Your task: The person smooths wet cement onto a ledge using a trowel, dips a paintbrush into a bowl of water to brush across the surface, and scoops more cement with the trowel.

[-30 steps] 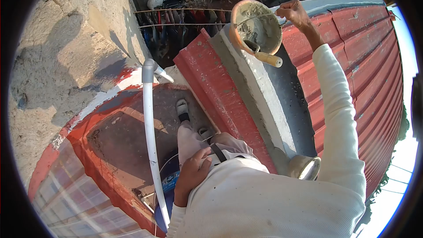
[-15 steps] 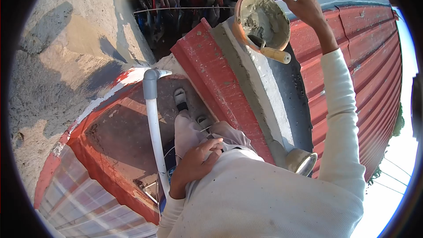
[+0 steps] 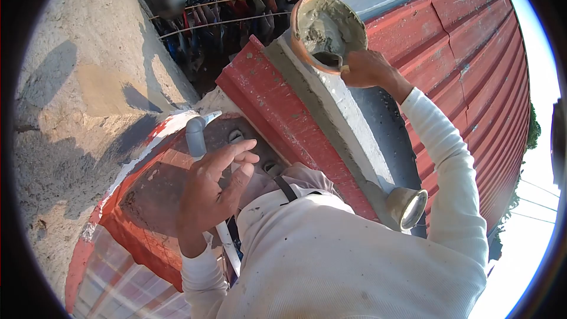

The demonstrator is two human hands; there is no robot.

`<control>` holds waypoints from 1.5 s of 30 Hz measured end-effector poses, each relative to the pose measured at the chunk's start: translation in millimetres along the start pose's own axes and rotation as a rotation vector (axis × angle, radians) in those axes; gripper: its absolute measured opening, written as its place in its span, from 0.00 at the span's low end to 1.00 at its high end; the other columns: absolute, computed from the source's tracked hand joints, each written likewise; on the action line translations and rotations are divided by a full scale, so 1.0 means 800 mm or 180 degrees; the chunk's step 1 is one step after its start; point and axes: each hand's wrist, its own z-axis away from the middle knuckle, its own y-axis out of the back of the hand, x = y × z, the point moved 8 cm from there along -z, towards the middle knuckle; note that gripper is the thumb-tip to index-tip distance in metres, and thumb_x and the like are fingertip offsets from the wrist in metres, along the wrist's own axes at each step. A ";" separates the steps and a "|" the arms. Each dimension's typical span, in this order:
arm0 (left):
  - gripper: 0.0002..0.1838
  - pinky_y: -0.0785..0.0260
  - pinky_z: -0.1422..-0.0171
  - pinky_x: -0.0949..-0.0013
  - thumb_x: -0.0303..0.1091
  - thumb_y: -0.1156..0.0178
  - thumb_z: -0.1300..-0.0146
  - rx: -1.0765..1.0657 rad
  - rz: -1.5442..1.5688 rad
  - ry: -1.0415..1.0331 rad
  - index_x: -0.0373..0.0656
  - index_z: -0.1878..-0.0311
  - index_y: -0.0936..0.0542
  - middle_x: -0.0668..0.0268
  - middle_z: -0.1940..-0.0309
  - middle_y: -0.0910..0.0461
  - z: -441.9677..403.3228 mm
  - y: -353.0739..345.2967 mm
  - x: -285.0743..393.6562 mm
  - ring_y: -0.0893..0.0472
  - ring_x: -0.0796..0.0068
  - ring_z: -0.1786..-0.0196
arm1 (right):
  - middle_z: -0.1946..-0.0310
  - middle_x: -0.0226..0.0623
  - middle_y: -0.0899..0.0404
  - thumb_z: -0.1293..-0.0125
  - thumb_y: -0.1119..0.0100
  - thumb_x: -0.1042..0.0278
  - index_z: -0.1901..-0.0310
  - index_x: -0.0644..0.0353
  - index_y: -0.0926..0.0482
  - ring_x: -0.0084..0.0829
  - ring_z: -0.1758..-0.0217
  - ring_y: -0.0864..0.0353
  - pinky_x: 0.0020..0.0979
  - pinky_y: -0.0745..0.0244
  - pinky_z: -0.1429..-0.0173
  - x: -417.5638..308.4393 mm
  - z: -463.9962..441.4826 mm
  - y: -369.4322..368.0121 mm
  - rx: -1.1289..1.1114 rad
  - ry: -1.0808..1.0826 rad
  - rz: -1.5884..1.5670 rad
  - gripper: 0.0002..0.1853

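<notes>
A bucket (image 3: 300, 40) of wet grey mortar (image 3: 332, 19) stands on the pale wall ledge (image 3: 354, 119), its wire handle at the far side. My right hand (image 3: 371, 71) is closed around the handle of a trowel (image 3: 328, 58), whose dark blade rests in the mortar at the bucket's near rim. The trowel's handle is hidden inside my fingers. My left hand (image 3: 209, 195) is raised in front of my waist, fingers apart and holding nothing. Below it a white pipe (image 3: 227, 242) with a grey elbow (image 3: 195, 136) stands upright.
Red ribbed metal roofing (image 3: 472, 53) lies to the right. A round pale container (image 3: 407, 208) sits lower on the ledge. Red metal flashing (image 3: 289, 118) runs along the ledge's left side. A rough plastered wall (image 3: 77, 106) rises at left. Clothes hang on poles (image 3: 230, 22) far below.
My right hand has come down from beside the bucket's wire handle and closed on the trowel handle. My left hand has risen from my waist and opened. The view has shifted slightly.
</notes>
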 end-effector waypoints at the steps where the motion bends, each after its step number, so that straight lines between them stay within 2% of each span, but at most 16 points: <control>1: 0.19 0.19 0.40 0.56 0.34 0.37 0.21 0.0023 -0.0026 -0.0012 0.36 0.33 0.16 0.52 0.52 0.08 -0.010 0.006 0.003 0.08 0.58 0.49 | 0.69 0.59 0.13 0.39 0.39 0.63 0.69 0.67 0.14 0.63 0.60 0.11 0.60 0.18 0.52 -0.001 -0.002 0.002 -0.0027 -0.0007 0.0018 0.14; 4: 0.19 0.18 0.40 0.57 0.36 0.37 0.21 0.0022 -0.0166 -0.0207 0.35 0.33 0.16 0.51 0.52 0.08 -0.038 0.024 0.016 0.09 0.59 0.49 | 0.66 0.57 0.11 0.43 0.38 0.67 0.61 0.67 0.12 0.60 0.56 0.10 0.55 0.16 0.49 -0.005 0.034 0.041 -0.0122 0.0050 0.0238 0.13; 8: 0.19 0.18 0.40 0.57 0.35 0.38 0.20 0.0121 -0.0337 -0.0547 0.34 0.34 0.16 0.50 0.51 0.08 -0.087 0.031 0.027 0.08 0.60 0.48 | 0.65 0.52 0.12 0.42 0.35 0.70 0.52 0.63 0.15 0.58 0.58 0.11 0.57 0.18 0.52 0.036 0.063 0.057 0.0336 -0.0121 0.0210 0.16; 11: 0.20 0.21 0.35 0.62 0.34 0.39 0.20 -0.0219 -0.0342 -0.0357 0.35 0.32 0.17 0.54 0.47 0.08 -0.133 0.007 0.041 0.10 0.66 0.45 | 0.68 0.50 0.14 0.35 0.30 0.62 0.51 0.61 0.21 0.57 0.59 0.12 0.57 0.23 0.54 0.055 0.066 0.048 0.0594 -0.0169 0.0082 0.16; 15: 0.27 0.21 0.31 0.57 0.37 0.37 0.22 -0.0742 -0.0854 -0.0509 0.32 0.27 0.22 0.48 0.35 0.14 -0.202 -0.044 0.044 0.12 0.57 0.35 | 0.67 0.51 0.13 0.34 0.34 0.62 0.49 0.62 0.19 0.57 0.59 0.12 0.56 0.21 0.54 0.070 0.077 0.028 0.0836 -0.0369 -0.0145 0.17; 17: 0.34 0.23 0.27 0.55 0.42 0.37 0.23 -0.0894 -0.1255 -0.0160 0.32 0.21 0.28 0.45 0.26 0.20 -0.243 -0.066 0.022 0.15 0.54 0.30 | 0.67 0.53 0.12 0.35 0.39 0.63 0.49 0.64 0.17 0.59 0.60 0.12 0.57 0.19 0.51 0.078 0.092 0.026 0.1209 -0.0375 -0.0253 0.17; 20: 0.41 0.31 0.19 0.56 0.47 0.36 0.24 -0.0689 -0.1627 0.0282 0.34 0.16 0.34 0.43 0.20 0.27 -0.298 -0.083 -0.016 0.21 0.51 0.23 | 0.64 0.50 0.11 0.33 0.35 0.60 0.49 0.61 0.17 0.57 0.58 0.12 0.55 0.20 0.53 0.104 0.109 0.008 0.1358 -0.0523 -0.0352 0.16; 24: 0.46 0.39 0.14 0.52 0.53 0.37 0.22 -0.0165 -0.0860 0.0561 0.33 0.13 0.41 0.44 0.18 0.31 -0.333 -0.086 -0.051 0.32 0.51 0.15 | 0.66 0.51 0.11 0.37 0.39 0.60 0.50 0.63 0.14 0.57 0.58 0.10 0.54 0.18 0.51 0.124 0.141 -0.005 0.1684 -0.0514 -0.0473 0.19; 27: 0.48 0.39 0.15 0.52 0.58 0.35 0.24 0.0224 0.0078 0.0767 0.37 0.13 0.39 0.49 0.19 0.31 -0.333 -0.094 -0.079 0.30 0.53 0.17 | 0.62 0.52 0.10 0.36 0.37 0.56 0.48 0.61 0.13 0.56 0.55 0.10 0.53 0.17 0.48 0.145 0.155 -0.023 0.1653 -0.0728 -0.0691 0.20; 29: 0.48 0.40 0.14 0.52 0.59 0.34 0.24 0.0290 0.0296 0.0805 0.38 0.13 0.39 0.50 0.16 0.34 -0.341 -0.100 -0.095 0.31 0.54 0.17 | 0.56 0.53 0.09 0.33 0.33 0.51 0.43 0.58 0.12 0.56 0.51 0.09 0.53 0.16 0.44 0.154 0.161 -0.031 0.1428 -0.0903 -0.0739 0.23; 33: 0.52 0.46 0.11 0.49 0.63 0.37 0.24 0.0229 0.0849 0.0863 0.38 0.12 0.44 0.46 0.12 0.41 -0.380 -0.105 -0.110 0.41 0.50 0.11 | 0.58 0.53 0.09 0.32 0.34 0.50 0.44 0.58 0.12 0.56 0.51 0.09 0.53 0.16 0.44 0.159 0.176 -0.013 0.1741 -0.0878 -0.0806 0.23; 36: 0.46 0.57 0.08 0.49 0.64 0.50 0.17 0.0378 0.1153 0.0869 0.35 0.13 0.41 0.46 0.13 0.40 -0.422 -0.103 -0.143 0.41 0.52 0.11 | 0.60 0.52 0.09 0.31 0.34 0.49 0.46 0.58 0.12 0.56 0.52 0.09 0.54 0.17 0.46 0.148 0.159 0.003 0.1533 -0.1003 -0.0875 0.23; 39: 0.40 0.51 0.09 0.51 0.63 0.56 0.14 0.0399 0.1598 0.0758 0.38 0.17 0.32 0.53 0.17 0.31 -0.439 -0.116 -0.142 0.33 0.57 0.16 | 0.61 0.52 0.10 0.32 0.34 0.49 0.49 0.59 0.11 0.56 0.54 0.10 0.54 0.17 0.48 0.128 0.127 0.018 0.1256 -0.1126 -0.0852 0.21; 41: 0.40 0.51 0.11 0.52 0.63 0.57 0.14 0.0428 0.1990 0.0704 0.40 0.15 0.34 0.55 0.16 0.32 -0.454 -0.124 -0.160 0.36 0.59 0.15 | 0.63 0.51 0.10 0.33 0.35 0.51 0.54 0.60 0.10 0.56 0.57 0.10 0.54 0.17 0.50 0.114 0.096 0.013 0.1301 -0.1026 -0.0808 0.20; 43: 0.37 0.39 0.16 0.60 0.60 0.61 0.12 0.0376 0.2310 0.0646 0.39 0.19 0.27 0.55 0.21 0.26 -0.461 -0.134 -0.163 0.27 0.63 0.21 | 0.66 0.52 0.10 0.35 0.36 0.53 0.57 0.62 0.10 0.56 0.60 0.10 0.54 0.17 0.53 0.090 0.068 0.022 0.1218 -0.0994 -0.0637 0.18; 45: 0.37 0.39 0.16 0.59 0.60 0.63 0.11 0.0160 0.2517 0.0591 0.39 0.19 0.28 0.57 0.20 0.26 -0.480 -0.150 -0.188 0.27 0.60 0.21 | 0.69 0.52 0.11 0.37 0.37 0.56 0.60 0.63 0.10 0.56 0.63 0.10 0.54 0.16 0.55 0.068 0.041 0.030 0.1220 -0.0853 -0.0447 0.17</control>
